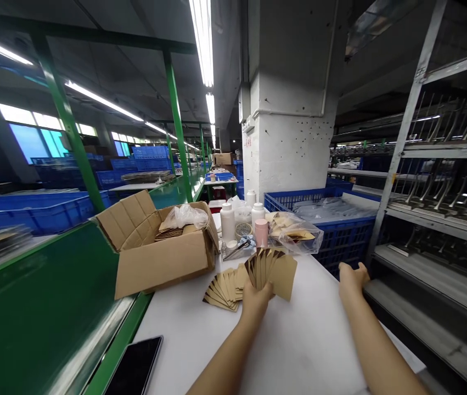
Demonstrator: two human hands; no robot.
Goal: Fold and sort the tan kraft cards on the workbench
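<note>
Left hand low on a fanned sheaf of kraft-paper cards, with fingers closed around the lower edge and the dark-tipped upper ends splayed outward. Right hand well apart, near the far edge of the white surface, with fingers spread open and holding nothing. Just left of the raised sheaf, a second fan of kraft-paper cards flat on the surface.

Best handling, by the look of it: a firm pinch low on the sheaf, edges kept even, and no crushing of the fanned ends.

Beyond, an open cardboard box, flaps up, holding a crumpled clear plastic bag over a small stack of cards. To its right, white plastic bottles and a pink canister, then a clear bag of kraft cards. Past the surface, a blue plastic crate packed with flat bagged goods. Near the lower left, a black smartphone.
</note>
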